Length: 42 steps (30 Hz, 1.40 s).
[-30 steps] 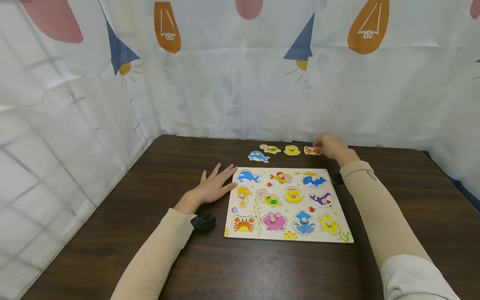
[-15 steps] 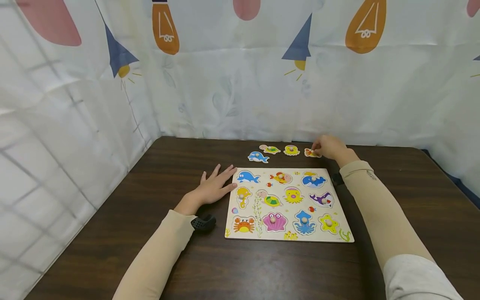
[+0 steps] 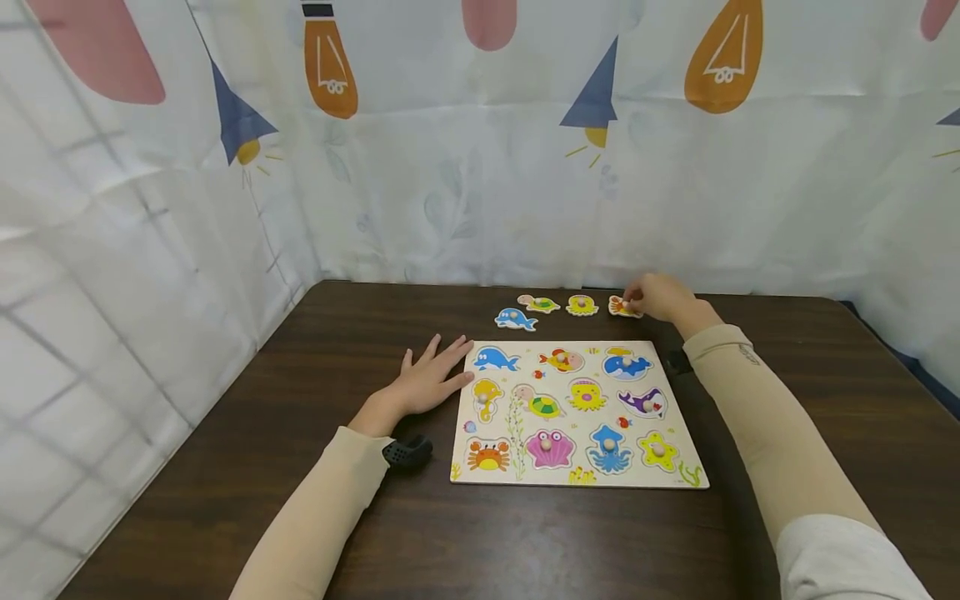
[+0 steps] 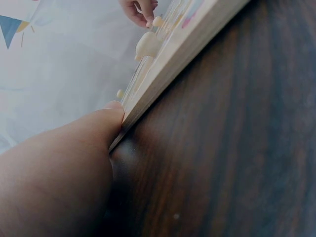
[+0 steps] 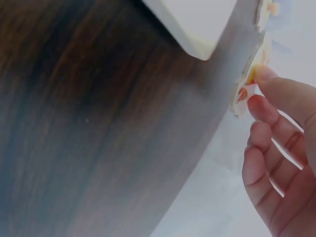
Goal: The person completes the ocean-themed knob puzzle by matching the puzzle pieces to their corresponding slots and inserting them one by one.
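Note:
A wooden peg puzzle board (image 3: 675, 392) lies flat on the dark table, with several sea-animal pieces seated in it. My left hand (image 3: 427, 379) lies flat on the table, fingers straight, thumb against the board's left edge (image 4: 187, 54). Beyond the board's far edge my right hand (image 3: 651, 297) pinches a small orange piece (image 3: 619, 307) with curled fingers. In the right wrist view a fingertip (image 5: 266, 74) sits on that piece (image 5: 244, 91). Left of it lie a yellow octopus piece (image 3: 581, 305), a turtle piece (image 3: 538, 303) and a blue dolphin piece (image 3: 514, 318).
A printed curtain (image 3: 480, 167) closes off the table at the back and left. The dark wooden table (image 3: 300, 367) has bare surface left of the board, in front of it and at the right (image 3: 840, 375). The board's corner (image 5: 197, 24) shows in the right wrist view.
My right hand's fingers have closed in on the orange piece at the far edge. My left hand has stayed flat by the board.

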{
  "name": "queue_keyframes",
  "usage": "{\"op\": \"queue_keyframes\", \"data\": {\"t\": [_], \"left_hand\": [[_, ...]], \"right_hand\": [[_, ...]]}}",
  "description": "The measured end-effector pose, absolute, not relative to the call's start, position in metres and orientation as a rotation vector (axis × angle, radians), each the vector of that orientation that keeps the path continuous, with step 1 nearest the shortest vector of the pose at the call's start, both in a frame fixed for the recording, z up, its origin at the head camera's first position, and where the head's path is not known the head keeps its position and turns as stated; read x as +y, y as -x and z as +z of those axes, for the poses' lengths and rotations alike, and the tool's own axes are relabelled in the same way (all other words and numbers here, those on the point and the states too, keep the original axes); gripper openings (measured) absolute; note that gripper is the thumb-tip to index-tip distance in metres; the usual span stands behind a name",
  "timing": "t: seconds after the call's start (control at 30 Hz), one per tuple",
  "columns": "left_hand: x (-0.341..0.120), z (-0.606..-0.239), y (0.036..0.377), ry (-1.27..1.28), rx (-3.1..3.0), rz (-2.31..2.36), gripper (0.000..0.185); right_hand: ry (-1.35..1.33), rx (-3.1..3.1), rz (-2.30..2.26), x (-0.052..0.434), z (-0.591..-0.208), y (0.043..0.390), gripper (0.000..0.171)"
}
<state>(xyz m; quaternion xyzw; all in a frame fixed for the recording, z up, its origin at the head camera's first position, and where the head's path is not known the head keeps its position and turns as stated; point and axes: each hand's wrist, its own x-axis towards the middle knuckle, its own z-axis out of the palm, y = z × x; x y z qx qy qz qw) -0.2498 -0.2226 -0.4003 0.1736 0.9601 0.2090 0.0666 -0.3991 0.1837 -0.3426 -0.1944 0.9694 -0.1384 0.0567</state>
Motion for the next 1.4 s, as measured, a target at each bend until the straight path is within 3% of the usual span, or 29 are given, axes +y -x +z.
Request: {"op": "queue_keyframes", "data": {"t": [0.73, 1.0, 1.4], "left_hand": [[-0.224, -0.403, 0.244, -0.507, 2.900, 0.638, 0.068], [-0.223, -0.401, 0.245, -0.516, 2.902, 0.628, 0.068], [-0.222, -0.399, 0.249, -0.524, 2.908, 0.616, 0.069]], "right_hand": [[0.872, 2.968, -0.541, 0.174, -0.324, 0.355, 0.020], [0.955, 3.013, -0.475, 0.164, -0.319, 0.337, 0.011], [0.953, 2.986, -0.428, 0.151, -0.318, 0.306, 0.013]]}}
